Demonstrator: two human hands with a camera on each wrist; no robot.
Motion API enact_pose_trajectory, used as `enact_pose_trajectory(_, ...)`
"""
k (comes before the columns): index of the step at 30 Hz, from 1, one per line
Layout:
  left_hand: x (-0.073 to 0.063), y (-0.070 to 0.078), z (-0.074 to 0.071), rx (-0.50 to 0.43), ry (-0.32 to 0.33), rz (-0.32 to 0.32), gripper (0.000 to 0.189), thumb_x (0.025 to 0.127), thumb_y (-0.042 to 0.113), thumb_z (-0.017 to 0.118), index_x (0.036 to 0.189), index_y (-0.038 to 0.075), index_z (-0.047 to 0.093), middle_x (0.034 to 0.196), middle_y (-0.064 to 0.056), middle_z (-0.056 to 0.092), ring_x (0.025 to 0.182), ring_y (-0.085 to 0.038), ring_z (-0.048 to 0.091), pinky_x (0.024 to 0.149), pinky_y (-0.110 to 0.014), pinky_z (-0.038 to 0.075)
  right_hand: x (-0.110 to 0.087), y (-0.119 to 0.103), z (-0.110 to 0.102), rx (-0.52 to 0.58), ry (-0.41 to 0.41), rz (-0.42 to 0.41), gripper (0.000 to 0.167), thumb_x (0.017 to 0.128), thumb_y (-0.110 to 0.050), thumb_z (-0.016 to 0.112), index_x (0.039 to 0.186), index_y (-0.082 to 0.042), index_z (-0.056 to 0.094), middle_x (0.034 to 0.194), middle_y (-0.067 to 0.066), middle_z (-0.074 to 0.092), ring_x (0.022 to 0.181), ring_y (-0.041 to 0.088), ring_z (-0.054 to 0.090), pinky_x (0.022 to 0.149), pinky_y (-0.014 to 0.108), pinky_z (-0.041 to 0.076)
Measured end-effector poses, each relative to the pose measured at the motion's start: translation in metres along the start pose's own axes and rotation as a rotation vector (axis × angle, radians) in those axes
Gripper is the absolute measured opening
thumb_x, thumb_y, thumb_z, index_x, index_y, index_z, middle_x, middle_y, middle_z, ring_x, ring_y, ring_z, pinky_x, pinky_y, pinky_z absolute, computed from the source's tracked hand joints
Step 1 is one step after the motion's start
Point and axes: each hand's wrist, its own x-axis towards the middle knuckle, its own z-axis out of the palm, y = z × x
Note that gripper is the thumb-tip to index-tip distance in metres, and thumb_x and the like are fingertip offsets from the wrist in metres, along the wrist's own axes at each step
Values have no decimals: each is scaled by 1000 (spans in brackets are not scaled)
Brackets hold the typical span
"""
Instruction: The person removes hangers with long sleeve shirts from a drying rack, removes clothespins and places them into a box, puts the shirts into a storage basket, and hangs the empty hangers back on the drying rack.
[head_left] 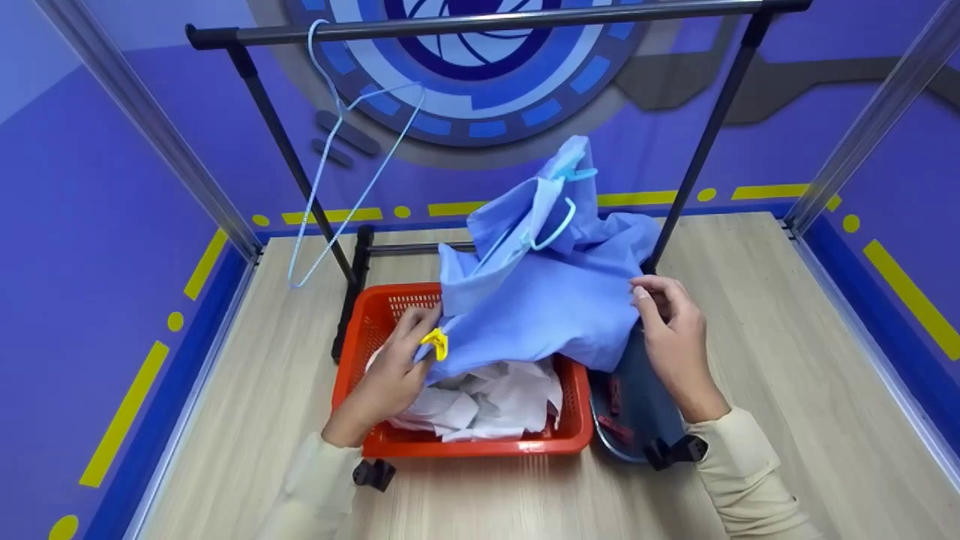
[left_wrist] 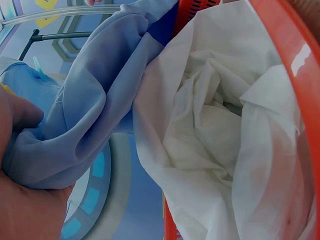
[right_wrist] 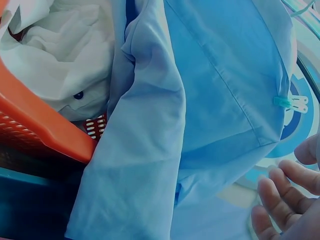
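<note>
Above the middle of the desk (head_left: 810,360), over the back edge of the basket (head_left: 480,448), we find the blue garment (head_left: 540,307), raised and spread between two hands. The left hand (head_left: 401,364) grips its near left corner, cloth bunched between thumb and fingers; a yellow clip (head_left: 436,343) sits at the fingertips. The right hand (head_left: 675,330) is relaxed, fingers loosely bent and holding nothing, just beside the garment's right edge; we cannot tell whether the fingertips touch it. From the garment's upper part project a pale blue hook (head_left: 571,214) and a turquoise clip (head_left: 579,175). In the basket we note crumpled white cloth (head_left: 495,397). Just beside the basket's right edge stands a dark tub (head_left: 649,401), with red clips (head_left: 615,429) in it. Toward the desk's back edge we see the rack (head_left: 480,23), a light blue hanger (head_left: 341,109) hooked near the left end of its top bar.
</note>
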Motion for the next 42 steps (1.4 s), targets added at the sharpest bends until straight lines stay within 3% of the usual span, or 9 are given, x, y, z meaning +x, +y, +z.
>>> enact_pose_trajectory(4, -2, -1, 1, 18, -7, 11, 58, 93, -2, 51, 149, 9, 37, 127, -7, 46, 116, -21, 52, 101, -41, 47, 0, -6, -1, -4, 0, 8, 21, 97, -9, 53, 110, 3, 65, 87, -11, 59, 74, -2, 55, 64, 13, 42)
enact_pose_trajectory(16, -7, -5, 6, 41, -49, 40, 65, 93, -2, 50, 151, 21, 33, 126, -4, 44, 117, -20, 49, 100, -39, 48, 3, -7, -3, -5, 22, 37, 20, 98, -10, 53, 104, 5, 65, 82, 0, 57, 68, 0, 50, 62, 15, 40)
enact_pose_trajectory(21, -9, -7, 7, 63, -72, 45, 66, 94, -2, 49, 152, 23, 30, 128, -5, 44, 120, -21, 49, 101, -40, 47, 7, 7, -2, -1, 27, 54, 22, 99, -13, 52, 102, 3, 66, 86, 13, 57, 68, 3, 48, 61, 17, 38)
enact_pose_trajectory(26, -10, -9, 8, 62, -76, 54, 67, 92, -3, 48, 151, 22, 32, 127, -3, 46, 119, -18, 49, 100, -40, 48, 16, 32, -1, -3, 21, 59, 22, 99, -20, 53, 101, -3, 67, 85, 7, 57, 69, 6, 50, 63, 18, 38)
enact_pose_trajectory(29, -11, -10, 9, 56, -81, 53, 67, 90, -4, 47, 151, 22, 33, 126, -3, 47, 117, -17, 50, 99, -39, 48, 20, 36, -2, -3, 0, 59, 23, 100, -22, 52, 101, -5, 67, 84, 1, 56, 73, 7, 52, 67, 18, 39)
enact_pose_trajectory(35, -12, -12, 11, 51, -105, 46, 69, 89, -4, 47, 151, 23, 32, 125, -2, 46, 117, -15, 49, 98, -37, 49, 26, 15, -4, -25, -26, 65, 26, 100, -20, 52, 101, 1, 67, 84, -16, 60, 81, 2, 56, 74, 13, 42)
enact_pose_trajectory(42, -15, -11, 12, 45, -124, 36, 73, 88, -4, 49, 152, 26, 31, 128, 0, 46, 119, -13, 47, 100, -36, 48, 30, -8, -8, -49, -49, 58, 29, 100, -21, 50, 100, 3, 66, 74, -14, 54, 70, 7, 49, 66, 18, 37)
